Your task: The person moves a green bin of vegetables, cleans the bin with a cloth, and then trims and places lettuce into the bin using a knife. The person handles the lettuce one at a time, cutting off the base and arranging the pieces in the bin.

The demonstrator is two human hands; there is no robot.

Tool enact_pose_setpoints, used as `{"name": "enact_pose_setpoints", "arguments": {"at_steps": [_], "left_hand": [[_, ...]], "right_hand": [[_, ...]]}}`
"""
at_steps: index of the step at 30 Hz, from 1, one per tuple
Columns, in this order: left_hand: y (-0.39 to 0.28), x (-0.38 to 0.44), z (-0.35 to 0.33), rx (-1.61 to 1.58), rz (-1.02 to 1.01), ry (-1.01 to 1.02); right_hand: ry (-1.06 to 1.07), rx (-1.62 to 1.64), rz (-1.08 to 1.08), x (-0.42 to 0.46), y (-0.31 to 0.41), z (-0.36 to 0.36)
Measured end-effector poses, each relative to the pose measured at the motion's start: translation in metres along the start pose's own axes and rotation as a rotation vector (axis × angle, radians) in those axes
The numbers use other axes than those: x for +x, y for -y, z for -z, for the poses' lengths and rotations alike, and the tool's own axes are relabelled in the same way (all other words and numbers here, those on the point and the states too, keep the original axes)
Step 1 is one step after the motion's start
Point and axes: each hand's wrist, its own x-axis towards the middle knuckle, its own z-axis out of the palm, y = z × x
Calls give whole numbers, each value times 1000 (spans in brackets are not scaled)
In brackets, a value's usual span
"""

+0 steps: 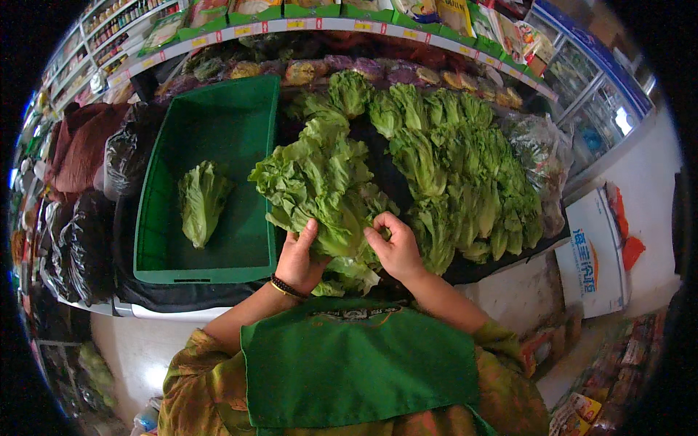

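Observation:
My left hand (300,261) grips a head of leafy green lettuce (341,218) near its base, with the thumb lying over the outer leaves. At the right side of that head, my right hand (397,245) has its thumb and forefinger pinched on a leaf edge; the other fingers are curled. More loose lettuce leaves (349,272) lie under the held head, close to my apron. To the left is a green plastic crate (218,125), with one lettuce head (204,204) lying in it, stem end towards me.
Rows of lettuce heads (463,174) are stacked on the right of the dark-covered display. Black plastic bags (87,245) and a brown cloth (84,144) lie left of the crate. A shelf edge (322,24) with price tags runs across the back. A white box (591,253) stands at right.

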Motion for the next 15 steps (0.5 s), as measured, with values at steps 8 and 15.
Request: {"name": "enact_pose_setpoints", "arguments": {"at_steps": [8,15], "left_hand": [[0,2,7,63,-36,54],[2,4,0,114,-91,-38]], "right_hand": [[87,-37,1,11,8,-7],[-115,169,-57,12,-14,-12]]}}
